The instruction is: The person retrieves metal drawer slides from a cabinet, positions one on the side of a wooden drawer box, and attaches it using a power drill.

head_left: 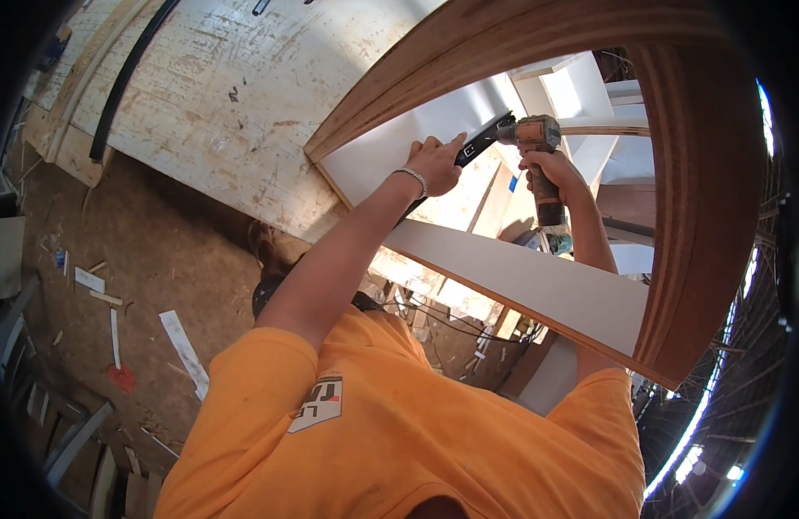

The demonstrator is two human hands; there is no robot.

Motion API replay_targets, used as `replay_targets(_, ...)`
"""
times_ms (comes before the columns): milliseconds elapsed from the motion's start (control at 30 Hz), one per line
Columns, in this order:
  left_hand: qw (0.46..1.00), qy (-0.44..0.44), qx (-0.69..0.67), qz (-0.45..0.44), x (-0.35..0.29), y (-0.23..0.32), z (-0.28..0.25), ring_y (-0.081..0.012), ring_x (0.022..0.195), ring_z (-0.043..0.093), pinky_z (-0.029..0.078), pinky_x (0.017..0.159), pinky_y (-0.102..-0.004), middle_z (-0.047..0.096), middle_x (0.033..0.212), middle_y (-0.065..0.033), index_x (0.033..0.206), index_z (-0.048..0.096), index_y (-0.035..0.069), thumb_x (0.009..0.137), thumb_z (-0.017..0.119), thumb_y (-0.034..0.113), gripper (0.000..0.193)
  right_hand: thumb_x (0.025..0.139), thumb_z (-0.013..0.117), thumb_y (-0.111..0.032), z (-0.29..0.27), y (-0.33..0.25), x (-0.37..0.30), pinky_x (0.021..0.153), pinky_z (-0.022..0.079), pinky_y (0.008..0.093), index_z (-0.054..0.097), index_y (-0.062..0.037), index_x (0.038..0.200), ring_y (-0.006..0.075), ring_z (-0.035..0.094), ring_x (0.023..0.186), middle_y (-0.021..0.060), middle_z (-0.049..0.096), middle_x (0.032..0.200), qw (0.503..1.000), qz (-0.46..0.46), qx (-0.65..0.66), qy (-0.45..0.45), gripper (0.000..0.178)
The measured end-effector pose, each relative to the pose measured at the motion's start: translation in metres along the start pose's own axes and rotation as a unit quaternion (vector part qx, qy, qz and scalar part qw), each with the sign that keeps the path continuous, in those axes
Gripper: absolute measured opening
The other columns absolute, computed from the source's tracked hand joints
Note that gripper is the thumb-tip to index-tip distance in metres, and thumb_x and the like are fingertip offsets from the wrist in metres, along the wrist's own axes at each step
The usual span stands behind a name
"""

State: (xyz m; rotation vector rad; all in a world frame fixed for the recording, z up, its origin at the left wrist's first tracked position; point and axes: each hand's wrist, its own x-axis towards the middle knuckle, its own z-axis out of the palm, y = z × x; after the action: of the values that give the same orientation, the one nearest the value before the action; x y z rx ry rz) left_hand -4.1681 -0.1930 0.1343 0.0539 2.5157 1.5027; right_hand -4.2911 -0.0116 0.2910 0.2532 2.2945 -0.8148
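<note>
My right hand [553, 170] is wrapped round the grip of an orange and black cordless drill [534, 132]. The drill's nose points left, at the upper end of a black drawer slide [476, 149]. Whether its bit touches the slide is hard to see. My left hand [436, 163], a bracelet at its wrist, holds the slide against the white inner face of a wooden cabinet frame [520, 270], one finger stretched along it. The slide's lower end passes behind my left wrist. Both arms reach into the frame, the right one partly hidden by its near panel.
The cabinet lies on a scuffed worktable [235, 112], its thick brown edge [698, 199] arching at the right. Another long black strip [127, 82] lies at the table's left. Wood scraps [183, 346] litter the dirt floor, and dark cables [469, 324] hang below the frame.
</note>
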Motion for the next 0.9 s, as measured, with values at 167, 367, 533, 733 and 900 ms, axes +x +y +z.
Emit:
replay_targets(167, 1.000, -0.008, 0.000, 0.000, -0.001, 0.003, -0.001, -0.0288, 0.130, 0.043, 0.025, 0.110, -0.0446, 0.051, 0.148, -0.0063, 0.157, 0.023, 0.010, 0.092, 0.054, 0.021, 0.072, 0.081, 0.066, -0.015, -0.008, 0.005, 0.007, 0.055, 0.057, 0.0317, 0.062, -0.0028, 0.107, 0.0137, 0.060, 0.060, 0.0074, 0.065, 0.081, 0.999, 0.028, -0.020, -0.002, 0.029)
replay_targets(367, 1.000, 0.017, 0.013, 0.013, -0.002, 0.000, 0.000, -0.0259, 0.127, 0.044, 0.027, 0.105, -0.0421, 0.061, 0.129, -0.0156, 0.156, 0.024, 0.010, 0.095, 0.052, 0.022, 0.068, 0.081, 0.065, -0.014, 0.006, -0.006, -0.004, 0.055, 0.056, 0.0309, 0.062, -0.0037, 0.098, 0.0143, 0.060, 0.057, 0.0058, 0.062, 0.074, 1.000, 0.000, -0.009, 0.002, 0.021)
replay_targets(533, 0.999, 0.007, 0.038, 0.007, -0.007, 0.008, -0.004, -0.0258, 0.125, 0.046, 0.028, 0.103, -0.0420, 0.061, 0.130, -0.0150, 0.156, 0.024, 0.009, 0.094, 0.052, 0.020, 0.068, 0.080, 0.065, -0.013, -0.001, -0.002, 0.006, 0.053, 0.055, 0.0311, 0.060, -0.0056, 0.090, 0.0148, 0.059, 0.055, 0.0042, 0.059, 0.068, 0.999, 0.012, -0.038, -0.034, 0.013)
replay_targets(733, 0.999, 0.004, 0.041, 0.004, -0.007, 0.009, -0.005, -0.0257, 0.124, 0.046, 0.029, 0.102, -0.0423, 0.060, 0.133, -0.0126, 0.155, 0.025, 0.009, 0.094, 0.052, 0.019, 0.068, 0.080, 0.065, -0.012, 0.001, -0.006, 0.007, 0.053, 0.054, 0.0316, 0.059, -0.0059, 0.088, 0.0156, 0.059, 0.054, 0.0044, 0.059, 0.068, 0.997, 0.015, -0.061, -0.036, 0.012)
replay_targets(900, 0.999, 0.013, 0.045, 0.009, -0.009, 0.009, -0.006, -0.0253, 0.125, 0.045, 0.028, 0.103, -0.0418, 0.061, 0.131, -0.0132, 0.155, 0.026, 0.009, 0.093, 0.054, 0.021, 0.069, 0.080, 0.064, -0.011, 0.005, -0.004, 0.004, 0.054, 0.054, 0.0319, 0.060, -0.0057, 0.091, 0.0156, 0.059, 0.055, 0.0044, 0.058, 0.068, 0.998, -0.005, -0.041, -0.045, 0.013)
